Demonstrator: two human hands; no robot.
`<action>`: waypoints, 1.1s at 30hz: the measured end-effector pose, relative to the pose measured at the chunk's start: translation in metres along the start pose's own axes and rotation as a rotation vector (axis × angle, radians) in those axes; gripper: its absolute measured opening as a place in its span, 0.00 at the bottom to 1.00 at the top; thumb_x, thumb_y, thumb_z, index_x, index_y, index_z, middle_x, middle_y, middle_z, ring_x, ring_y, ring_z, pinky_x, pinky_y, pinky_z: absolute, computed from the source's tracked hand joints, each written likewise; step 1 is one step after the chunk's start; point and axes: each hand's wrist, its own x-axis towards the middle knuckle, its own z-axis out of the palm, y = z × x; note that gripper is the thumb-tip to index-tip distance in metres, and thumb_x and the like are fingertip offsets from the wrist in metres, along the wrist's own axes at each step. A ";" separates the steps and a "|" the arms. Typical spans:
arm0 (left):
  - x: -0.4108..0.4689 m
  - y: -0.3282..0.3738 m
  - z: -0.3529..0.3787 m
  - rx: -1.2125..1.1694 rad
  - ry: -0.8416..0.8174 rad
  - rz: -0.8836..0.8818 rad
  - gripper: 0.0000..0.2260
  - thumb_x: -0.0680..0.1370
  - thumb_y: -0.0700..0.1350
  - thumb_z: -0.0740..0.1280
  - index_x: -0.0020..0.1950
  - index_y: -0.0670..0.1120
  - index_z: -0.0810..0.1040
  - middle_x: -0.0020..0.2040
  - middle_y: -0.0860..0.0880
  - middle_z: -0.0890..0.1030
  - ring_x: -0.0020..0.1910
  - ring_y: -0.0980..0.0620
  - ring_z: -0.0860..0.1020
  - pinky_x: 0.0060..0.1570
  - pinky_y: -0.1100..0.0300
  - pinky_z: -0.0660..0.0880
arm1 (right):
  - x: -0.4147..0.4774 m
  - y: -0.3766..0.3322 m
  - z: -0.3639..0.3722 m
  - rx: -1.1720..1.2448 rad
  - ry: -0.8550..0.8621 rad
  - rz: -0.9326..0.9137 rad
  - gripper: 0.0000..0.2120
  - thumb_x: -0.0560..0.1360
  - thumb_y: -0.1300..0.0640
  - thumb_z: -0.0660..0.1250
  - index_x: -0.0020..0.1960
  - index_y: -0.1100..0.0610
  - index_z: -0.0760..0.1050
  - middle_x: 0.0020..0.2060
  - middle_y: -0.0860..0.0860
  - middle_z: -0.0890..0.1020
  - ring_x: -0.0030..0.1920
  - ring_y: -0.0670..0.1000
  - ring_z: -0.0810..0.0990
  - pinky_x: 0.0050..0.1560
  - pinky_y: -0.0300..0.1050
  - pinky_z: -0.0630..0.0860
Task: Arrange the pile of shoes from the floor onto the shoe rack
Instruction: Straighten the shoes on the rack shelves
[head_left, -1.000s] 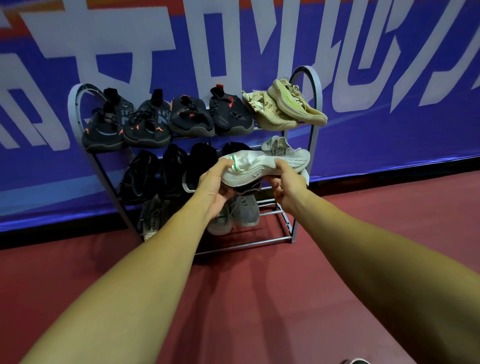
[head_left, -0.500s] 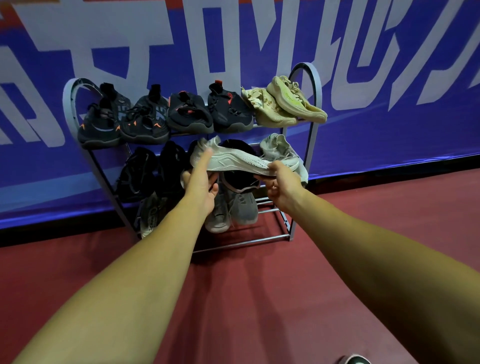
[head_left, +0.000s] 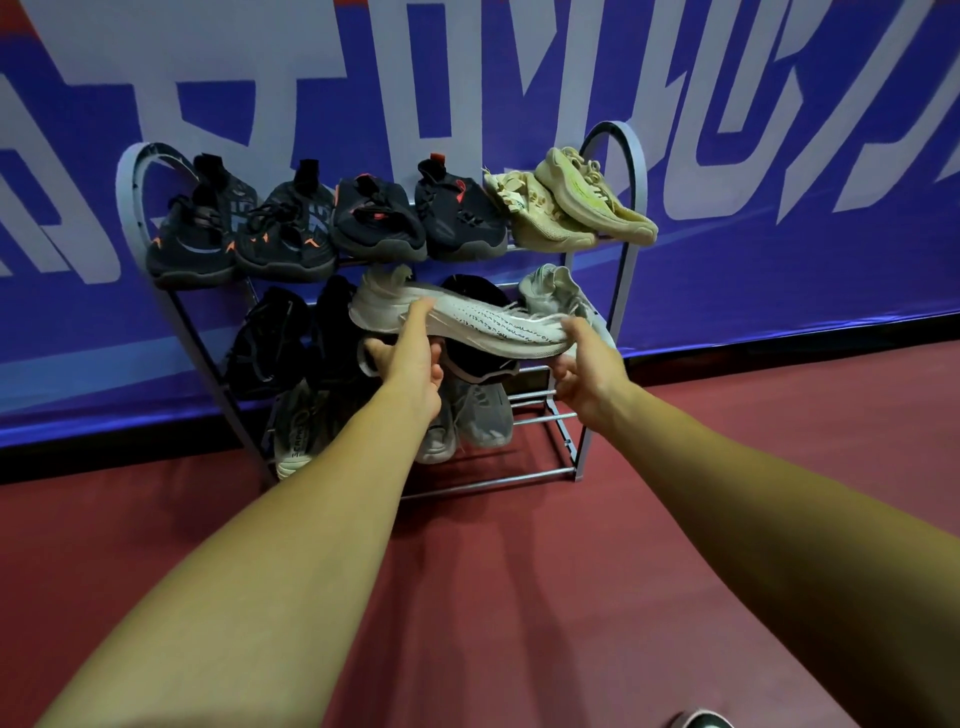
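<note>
White knit sneaker (head_left: 483, 325) with tiny dark print along its side is up off the floor, held sideways in front of the rack's middle shelf between both hands. Left hand (head_left: 413, 364) has the collar end, with fingers laid up over the side and the thumb tucked under the sole, so it's clamped on. Right hand (head_left: 589, 376) grips the other end, thumb on top by the loose laces and fingers curled underneath. Can't tell whether the shoe's far edge touches the shelf yet.

Just behind the hands there's a black shoe with a white-trimmed opening (head_left: 480, 361). Right beside the right hand, a matching white sneaker (head_left: 556, 291) already sits on that shelf. Left of the left hand are a couple of black mesh shoes (head_left: 270, 343), pretty dark and hard to make out. Below the hands, grey sneakers (head_left: 483, 415) stand toe-down on the bottom bars.

Above the hands, the top shelf carries four dark shoes with orange accents (head_left: 285, 234), then a pair of cream sneakers (head_left: 597, 202) over the right hand. It all sits on a grey metal shoe rack with arched ends (head_left: 635, 171). Behind that is a blue banner with big white lettering (head_left: 779, 104), with dark red floor (head_left: 519, 571) under the arms.
</note>
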 end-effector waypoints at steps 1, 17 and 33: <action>0.001 -0.001 -0.001 0.006 -0.007 -0.002 0.34 0.66 0.58 0.78 0.66 0.54 0.66 0.47 0.52 0.78 0.35 0.57 0.75 0.27 0.64 0.67 | 0.001 -0.001 -0.003 -0.016 0.003 0.000 0.02 0.76 0.54 0.66 0.47 0.51 0.75 0.33 0.51 0.71 0.24 0.45 0.64 0.22 0.35 0.58; -0.003 -0.016 0.011 0.244 -0.137 -0.044 0.33 0.70 0.51 0.78 0.72 0.48 0.69 0.60 0.48 0.82 0.45 0.54 0.80 0.28 0.64 0.68 | -0.029 -0.001 -0.011 -0.025 -0.151 0.073 0.12 0.72 0.66 0.65 0.54 0.60 0.72 0.31 0.52 0.75 0.24 0.44 0.68 0.28 0.37 0.57; -0.016 -0.021 0.027 0.448 -0.382 -0.085 0.38 0.71 0.38 0.74 0.77 0.55 0.63 0.58 0.46 0.83 0.37 0.53 0.83 0.25 0.64 0.65 | -0.024 -0.001 -0.036 -0.163 -0.421 0.066 0.22 0.78 0.62 0.69 0.26 0.51 0.78 0.32 0.49 0.65 0.30 0.45 0.59 0.38 0.42 0.50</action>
